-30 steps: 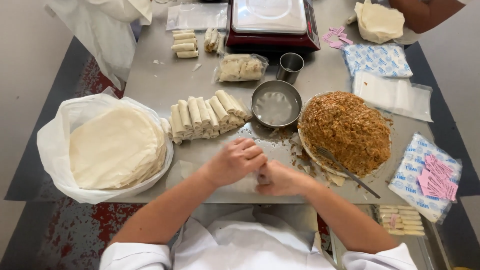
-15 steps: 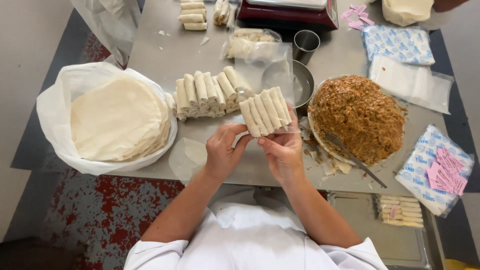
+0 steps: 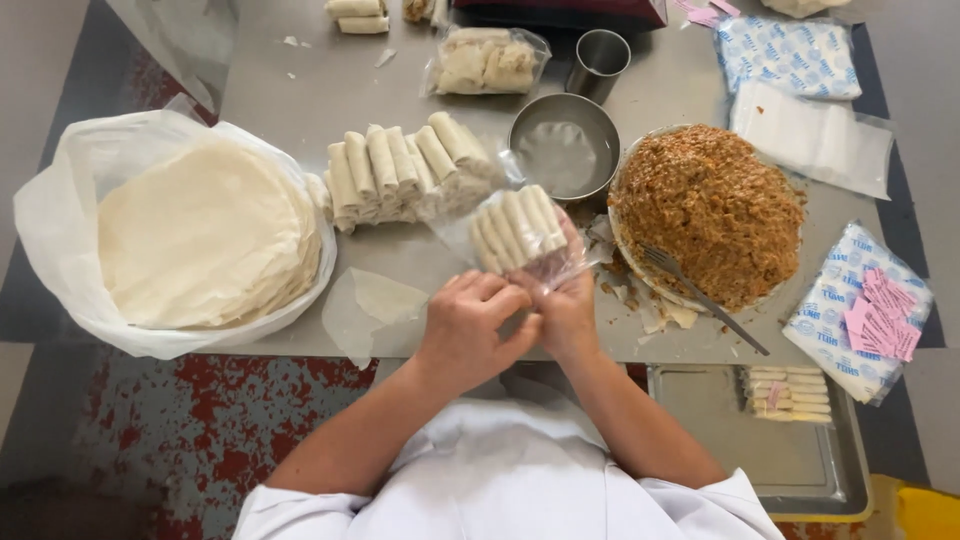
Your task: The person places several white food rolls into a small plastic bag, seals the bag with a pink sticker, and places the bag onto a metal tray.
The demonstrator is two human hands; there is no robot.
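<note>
A clear plastic bag of several pale spring rolls [image 3: 518, 228] is held up just above the table's near edge. My right hand [image 3: 567, 305] grips the bag's lower end from underneath. My left hand [image 3: 468, 328] is pressed against the right one, fingers curled at the bag's mouth. Behind the bag lies a row of loose rolled spring rolls [image 3: 400, 170] on the grey table [image 3: 270, 90]. A mound of brown filling on a plate [image 3: 712, 208], with a fork [image 3: 700, 297] stuck in its near side, stands to the right.
A stack of round white wrappers in a plastic-lined bowl [image 3: 195, 235] fills the left. A metal bowl [image 3: 562, 150] and cup [image 3: 598, 62] stand behind the bag. Packed bags [image 3: 487, 60], blue-printed packets [image 3: 790, 50] and pink labels [image 3: 880, 312] lie around. A tray [image 3: 770, 430] sits lower right.
The hands went from pressing on the table to lifting a filled bag of rolls; they now hold it lower and closer, both hands bunched at its mouth.
</note>
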